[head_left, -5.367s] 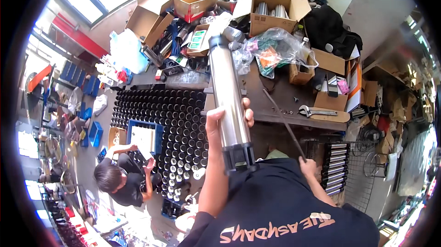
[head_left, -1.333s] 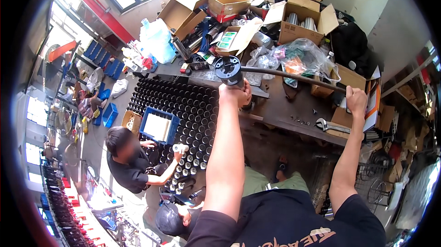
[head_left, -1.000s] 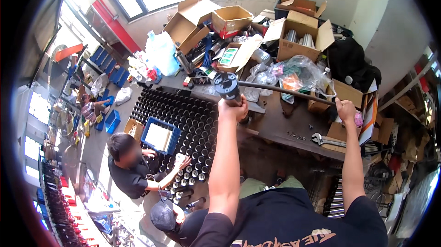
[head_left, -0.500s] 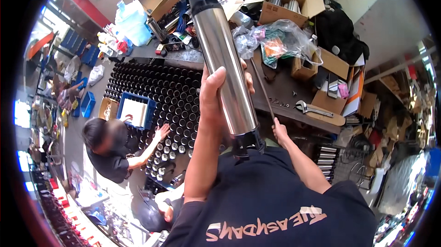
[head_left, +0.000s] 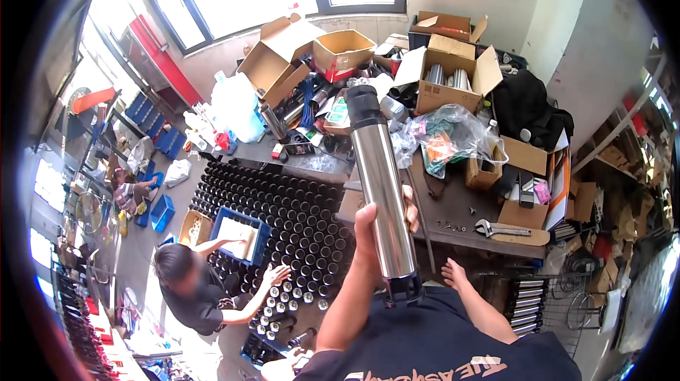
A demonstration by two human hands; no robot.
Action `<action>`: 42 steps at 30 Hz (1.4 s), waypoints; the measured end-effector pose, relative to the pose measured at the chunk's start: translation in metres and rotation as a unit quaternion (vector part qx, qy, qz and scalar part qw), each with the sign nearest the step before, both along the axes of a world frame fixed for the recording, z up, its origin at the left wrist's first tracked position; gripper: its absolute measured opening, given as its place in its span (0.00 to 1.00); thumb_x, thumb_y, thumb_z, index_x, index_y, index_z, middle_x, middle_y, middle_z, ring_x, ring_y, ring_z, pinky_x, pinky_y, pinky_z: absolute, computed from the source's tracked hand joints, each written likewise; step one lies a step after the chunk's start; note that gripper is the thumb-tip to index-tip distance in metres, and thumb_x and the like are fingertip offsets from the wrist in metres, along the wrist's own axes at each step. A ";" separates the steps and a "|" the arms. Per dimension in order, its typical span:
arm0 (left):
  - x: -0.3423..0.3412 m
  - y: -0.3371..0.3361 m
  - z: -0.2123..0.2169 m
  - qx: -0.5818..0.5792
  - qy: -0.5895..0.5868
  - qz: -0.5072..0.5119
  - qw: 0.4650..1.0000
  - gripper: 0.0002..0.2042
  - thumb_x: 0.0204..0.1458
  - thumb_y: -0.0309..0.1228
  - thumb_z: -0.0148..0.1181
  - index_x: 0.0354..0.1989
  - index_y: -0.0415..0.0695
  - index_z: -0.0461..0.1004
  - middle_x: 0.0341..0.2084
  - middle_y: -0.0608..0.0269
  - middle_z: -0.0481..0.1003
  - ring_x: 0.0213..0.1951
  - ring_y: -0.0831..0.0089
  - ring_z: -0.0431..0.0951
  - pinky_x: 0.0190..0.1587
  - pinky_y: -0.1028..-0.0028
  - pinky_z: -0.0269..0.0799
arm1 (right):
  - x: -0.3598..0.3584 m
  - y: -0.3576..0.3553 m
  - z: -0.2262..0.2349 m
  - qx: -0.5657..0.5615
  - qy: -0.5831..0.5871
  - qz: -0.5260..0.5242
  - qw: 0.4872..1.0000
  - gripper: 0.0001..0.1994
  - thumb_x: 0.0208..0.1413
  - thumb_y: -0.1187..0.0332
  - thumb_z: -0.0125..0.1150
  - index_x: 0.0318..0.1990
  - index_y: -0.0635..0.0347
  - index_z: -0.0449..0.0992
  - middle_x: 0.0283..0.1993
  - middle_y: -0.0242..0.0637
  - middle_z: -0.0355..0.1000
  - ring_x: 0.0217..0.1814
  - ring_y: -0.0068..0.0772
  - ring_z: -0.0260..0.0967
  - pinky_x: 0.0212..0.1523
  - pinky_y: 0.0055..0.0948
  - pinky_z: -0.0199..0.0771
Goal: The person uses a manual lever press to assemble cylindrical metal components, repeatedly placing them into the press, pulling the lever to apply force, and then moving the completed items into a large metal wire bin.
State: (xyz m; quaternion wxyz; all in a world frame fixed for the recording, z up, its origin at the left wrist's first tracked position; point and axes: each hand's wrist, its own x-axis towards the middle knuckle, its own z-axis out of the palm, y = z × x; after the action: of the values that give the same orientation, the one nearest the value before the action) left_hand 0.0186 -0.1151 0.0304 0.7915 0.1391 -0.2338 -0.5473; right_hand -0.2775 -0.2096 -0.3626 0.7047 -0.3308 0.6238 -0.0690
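Observation:
My left hand is wrapped round a shiny steel cylinder, thumb on one side and fingertips on the other. The cylinder stands nearly upright before my chest, a black cap on its upper end and a black pronged fitting at its lower end. Beside it, a thin dark rod slants at the workbench edge. My right hand is just right of the rod's lower part, fingers apart and nothing in them.
The workbench carries an adjustable wrench, small screws, plastic bags and open cardboard boxes. Rows of black-topped cylinders stand at left. A co-worker reaches over them near a blue crate.
My right hand has let go of the rod and its fingers have opened. My left hand still grips the cylinder. The view has tilted up, showing more of the windows.

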 end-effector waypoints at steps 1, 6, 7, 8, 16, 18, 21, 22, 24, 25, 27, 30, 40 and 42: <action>0.003 0.000 -0.011 -0.019 0.041 -0.023 0.999 0.34 0.51 0.53 0.61 0.58 0.39 0.65 0.49 0.53 0.70 0.34 0.65 0.76 0.33 0.67 0.76 | -0.011 0.002 -0.005 0.004 0.010 -0.021 1.000 0.31 0.58 0.41 0.59 0.59 0.54 0.71 0.53 0.35 0.76 0.48 0.30 0.72 0.44 0.35 0.67; 0.003 0.004 0.026 0.114 -0.163 0.229 0.953 0.46 0.51 0.60 0.63 0.70 0.43 0.53 0.45 0.45 0.73 0.34 0.57 0.80 0.32 0.64 0.81 | -0.096 0.013 -0.036 -0.004 0.130 -0.017 0.991 0.21 0.60 0.47 0.59 0.47 0.55 0.75 0.39 0.34 0.79 0.32 0.27 0.74 0.27 0.29 0.69; 0.011 0.002 -0.008 0.072 -0.070 0.134 0.986 0.46 0.52 0.65 0.58 0.71 0.44 0.53 0.43 0.46 0.73 0.33 0.58 0.80 0.31 0.65 0.79 | -0.109 0.015 -0.034 -0.014 0.140 -0.001 0.990 0.20 0.60 0.48 0.60 0.45 0.56 0.77 0.37 0.34 0.78 0.30 0.26 0.73 0.26 0.29 0.68; 0.019 -0.001 -0.035 0.027 0.022 0.031 0.999 0.47 0.53 0.69 0.52 0.71 0.45 0.53 0.40 0.47 0.73 0.32 0.60 0.79 0.31 0.65 0.78 | -0.118 0.017 -0.033 -0.022 0.148 0.010 0.989 0.19 0.60 0.50 0.60 0.43 0.58 0.78 0.34 0.34 0.78 0.28 0.26 0.72 0.24 0.29 0.67; 0.012 0.006 -0.057 0.138 0.085 -0.028 0.986 0.42 0.57 0.73 0.34 0.64 0.49 0.62 0.33 0.52 0.75 0.31 0.59 0.79 0.34 0.59 0.78 | -0.131 0.032 0.002 -0.075 0.217 0.164 0.959 0.17 0.61 0.55 0.61 0.37 0.64 0.80 0.30 0.38 0.78 0.22 0.26 0.71 0.21 0.29 0.68; 0.016 0.010 -0.041 0.210 0.051 0.007 0.976 0.42 0.60 0.70 0.30 0.51 0.38 0.72 0.33 0.52 0.77 0.30 0.61 0.80 0.34 0.61 0.80 | -0.111 0.029 0.019 -0.107 0.217 0.195 0.950 0.17 0.61 0.56 0.61 0.35 0.65 0.80 0.28 0.36 0.77 0.22 0.26 0.71 0.21 0.28 0.69; 0.021 0.012 -0.020 0.286 -0.042 0.084 0.954 0.37 0.66 0.62 0.29 0.48 0.36 0.72 0.35 0.48 0.79 0.31 0.60 0.82 0.33 0.60 0.82 | -0.092 0.023 0.023 -0.148 0.216 0.230 0.937 0.17 0.60 0.56 0.61 0.36 0.65 0.81 0.27 0.36 0.77 0.23 0.25 0.72 0.22 0.27 0.69; 0.020 0.011 -0.013 0.269 -0.059 0.135 0.952 0.31 0.68 0.57 0.35 0.51 0.38 0.70 0.35 0.48 0.79 0.32 0.59 0.83 0.33 0.60 0.83 | -0.085 0.022 0.021 -0.180 0.213 0.237 0.931 0.18 0.60 0.56 0.62 0.37 0.66 0.81 0.27 0.36 0.77 0.22 0.25 0.71 0.23 0.27 0.70; 0.029 0.017 -0.015 0.253 -0.080 0.161 0.951 0.25 0.68 0.52 0.41 0.53 0.39 0.67 0.35 0.49 0.78 0.33 0.59 0.83 0.31 0.61 0.83 | -0.071 0.019 0.020 -0.200 0.204 0.258 0.923 0.19 0.58 0.55 0.62 0.39 0.65 0.82 0.29 0.38 0.80 0.27 0.29 0.75 0.30 0.31 0.75; 0.032 0.019 -0.012 0.266 -0.087 0.174 0.944 0.22 0.68 0.49 0.46 0.50 0.40 0.68 0.35 0.49 0.78 0.32 0.60 0.83 0.30 0.61 0.83 | -0.066 0.017 0.018 -0.218 0.202 0.274 0.915 0.19 0.58 0.54 0.62 0.40 0.64 0.83 0.31 0.38 0.80 0.30 0.30 0.77 0.34 0.31 0.76; 0.035 0.019 -0.005 0.273 -0.113 0.213 0.931 0.18 0.65 0.46 0.54 0.46 0.42 0.64 0.31 0.52 0.77 0.26 0.64 0.82 0.26 0.65 0.82 | -0.063 0.014 0.004 -0.252 0.203 0.304 0.896 0.20 0.57 0.52 0.62 0.41 0.62 0.83 0.34 0.39 0.82 0.36 0.33 0.79 0.41 0.33 0.77; 0.037 0.018 -0.005 0.276 -0.119 0.225 0.927 0.17 0.64 0.44 0.57 0.46 0.44 0.61 0.28 0.57 0.74 0.23 0.67 0.80 0.23 0.69 0.81 | -0.068 0.005 -0.023 -0.239 0.180 0.304 0.904 0.21 0.56 0.50 0.62 0.41 0.61 0.84 0.36 0.39 0.83 0.43 0.35 0.81 0.49 0.34 0.77; 0.038 0.021 -0.010 0.244 -0.054 0.178 0.952 0.17 0.63 0.45 0.56 0.47 0.45 0.64 0.30 0.56 0.75 0.27 0.64 0.81 0.28 0.65 0.84 | -0.088 0.004 -0.038 -0.237 0.243 0.342 0.876 0.25 0.52 0.45 0.62 0.45 0.59 0.84 0.44 0.47 0.81 0.52 0.46 0.78 0.54 0.39 0.75; 0.039 0.018 -0.019 0.251 -0.020 0.180 0.951 0.18 0.62 0.45 0.55 0.48 0.46 0.60 0.30 0.55 0.73 0.23 0.65 0.79 0.24 0.67 0.82 | -0.079 0.009 -0.026 -0.196 0.261 0.339 0.882 0.27 0.51 0.44 0.63 0.47 0.58 0.83 0.48 0.49 0.80 0.55 0.46 0.77 0.57 0.38 0.74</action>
State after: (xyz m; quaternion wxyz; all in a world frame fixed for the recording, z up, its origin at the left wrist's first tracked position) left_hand 0.0574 -0.0968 0.0112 0.8117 0.3841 -0.0757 -0.4335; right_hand -0.3563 -0.2011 -0.3888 0.4171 -0.6597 0.6087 0.1423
